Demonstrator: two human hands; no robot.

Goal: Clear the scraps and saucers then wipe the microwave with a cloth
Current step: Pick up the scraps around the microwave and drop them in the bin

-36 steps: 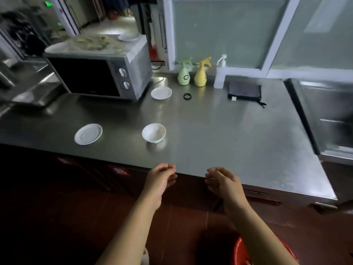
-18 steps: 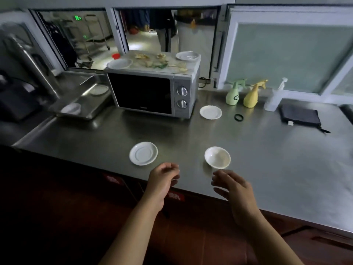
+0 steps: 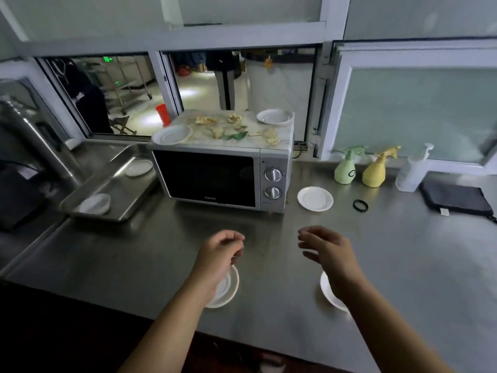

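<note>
A silver microwave stands at the back of the steel counter. Food scraps litter its top between two white saucers, one at its left front corner and one at its right rear. A third saucer lies on the counter right of the microwave. My left hand hovers with loosely curled fingers over a saucer near the front edge. My right hand is held open above a small white bowl. Both hands hold nothing. A dark folded cloth lies at the far right.
A steel tray left of the microwave holds a saucer and a small bowl. Green and yellow spray bottles, a clear pump bottle and a black ring sit behind. An open serving window is behind the microwave.
The view has tilted up and closer to the counter. Both hands have moved forward from the counter's front edge to above the near saucer and bowl.
</note>
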